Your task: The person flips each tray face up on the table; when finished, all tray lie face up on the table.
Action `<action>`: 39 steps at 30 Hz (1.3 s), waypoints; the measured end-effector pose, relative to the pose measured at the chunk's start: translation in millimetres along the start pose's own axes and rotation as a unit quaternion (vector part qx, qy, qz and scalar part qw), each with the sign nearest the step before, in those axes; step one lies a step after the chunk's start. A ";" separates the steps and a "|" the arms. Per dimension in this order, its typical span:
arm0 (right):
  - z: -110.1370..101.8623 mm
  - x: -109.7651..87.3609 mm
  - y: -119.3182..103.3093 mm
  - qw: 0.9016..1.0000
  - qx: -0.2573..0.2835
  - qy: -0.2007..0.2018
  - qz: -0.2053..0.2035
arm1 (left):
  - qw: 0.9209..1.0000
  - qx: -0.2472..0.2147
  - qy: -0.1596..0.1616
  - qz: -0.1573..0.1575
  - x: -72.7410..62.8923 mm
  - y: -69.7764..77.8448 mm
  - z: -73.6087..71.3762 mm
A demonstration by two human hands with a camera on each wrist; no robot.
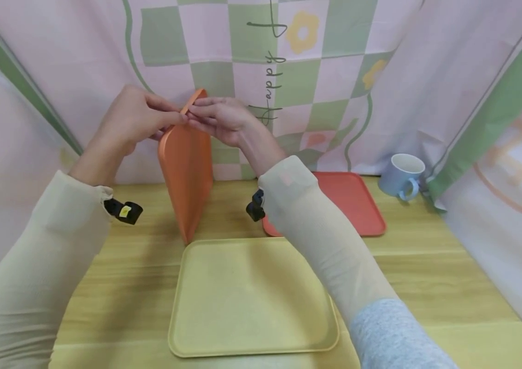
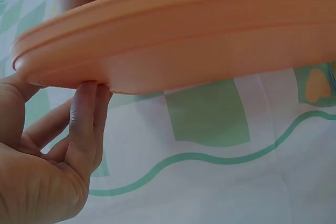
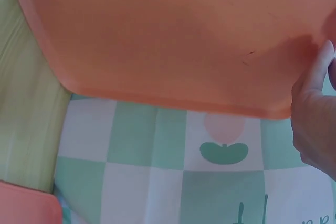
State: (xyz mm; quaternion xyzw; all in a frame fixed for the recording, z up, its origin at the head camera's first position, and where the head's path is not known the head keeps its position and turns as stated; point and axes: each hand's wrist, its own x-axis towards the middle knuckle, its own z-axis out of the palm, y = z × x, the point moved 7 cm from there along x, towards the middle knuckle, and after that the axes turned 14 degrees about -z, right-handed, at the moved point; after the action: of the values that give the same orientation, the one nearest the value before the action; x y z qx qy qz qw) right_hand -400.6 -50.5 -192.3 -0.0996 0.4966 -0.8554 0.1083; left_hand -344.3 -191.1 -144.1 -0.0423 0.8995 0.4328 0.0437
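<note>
An orange tray [image 1: 187, 174] stands on its edge above the table's left side, its long faces turned sideways. My left hand [image 1: 138, 115] pinches its top edge from the left, thumb on one face and fingers on the other, as the left wrist view shows with the hand [image 2: 63, 145] under the rim. From the right, my right hand [image 1: 224, 119] grips the same top edge close beside it. In the right wrist view the tray's broad inner face [image 3: 173, 40] fills the upper part, with the right hand [image 3: 317, 114] at its corner.
A yellow tray [image 1: 252, 297] lies flat at the front, just right of the orange tray's lower corner. Behind my right forearm a red tray [image 1: 353, 205] lies partly hidden. A blue mug [image 1: 401, 177] stands at the back right, near the patterned curtain [image 1: 298, 92].
</note>
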 end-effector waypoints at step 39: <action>-110.8 -26.6 103.0 0.995 -0.074 0.016 0.068 | 0.992 -0.073 0.062 -0.087 10.7 -82.8 -88.1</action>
State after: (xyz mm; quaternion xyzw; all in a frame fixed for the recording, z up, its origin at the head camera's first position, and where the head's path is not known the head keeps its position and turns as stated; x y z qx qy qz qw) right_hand -397.1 -1.0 -337.7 -0.0597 0.5660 -0.8082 0.1510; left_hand -349.2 -311.9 -154.8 -0.1507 0.8592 0.4884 0.0219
